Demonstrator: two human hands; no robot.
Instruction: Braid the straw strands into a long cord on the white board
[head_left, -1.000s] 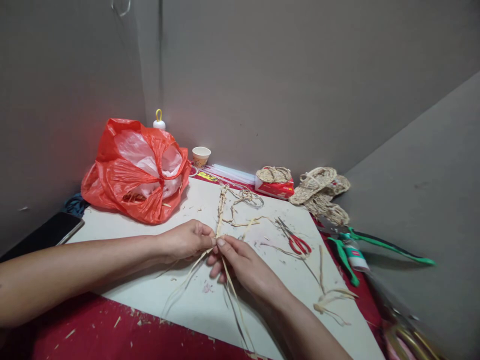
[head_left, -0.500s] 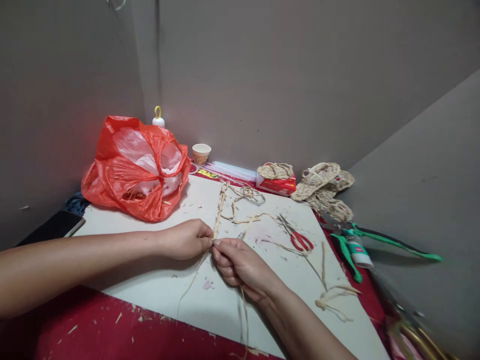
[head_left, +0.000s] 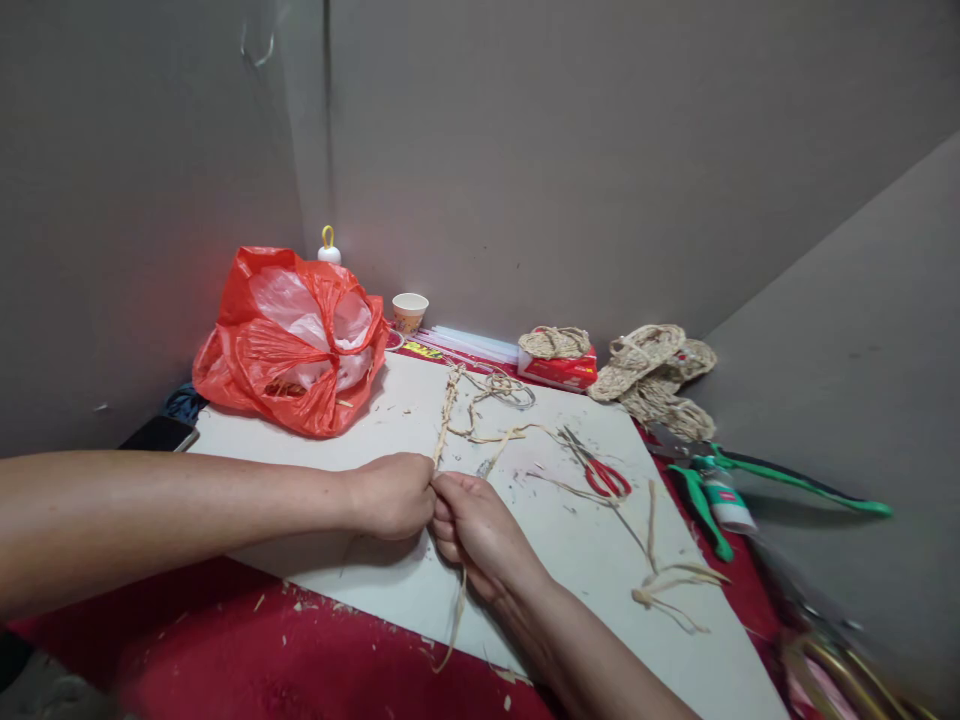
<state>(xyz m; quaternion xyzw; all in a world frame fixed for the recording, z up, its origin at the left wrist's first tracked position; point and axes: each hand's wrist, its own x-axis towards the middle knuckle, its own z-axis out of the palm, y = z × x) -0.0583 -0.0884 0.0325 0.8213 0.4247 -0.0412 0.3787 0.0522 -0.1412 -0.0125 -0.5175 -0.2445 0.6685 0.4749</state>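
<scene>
A thin braided straw cord [head_left: 448, 405] runs from the back of the white board [head_left: 375, 590] down to my hands. My left hand [head_left: 397, 495] is closed on the cord's near end, its knuckles facing up. Against it, my right hand [head_left: 472, 515] pinches the straw with thumb and index finger, the other fingers curled. A loose strand [head_left: 459, 620] hangs below my right hand toward the board's front edge. To the right, more straw strands [head_left: 652, 580] and red-handled scissors [head_left: 606, 478] lie on the board. The exact grip point is hidden between the fingers.
A red plastic bag [head_left: 300, 350] sits at back left beside a phone [head_left: 160, 434]. Behind the board are a paper cup [head_left: 410, 312] and a red packet [head_left: 559, 370]. Woven straw pieces [head_left: 649, 365] and green-handled shears [head_left: 802, 480] lie at right.
My left hand has rolled over into a more closed grip, still touching my right hand. The loose strands below have shifted. The whole view has moved slightly, so objects appear farther right.
</scene>
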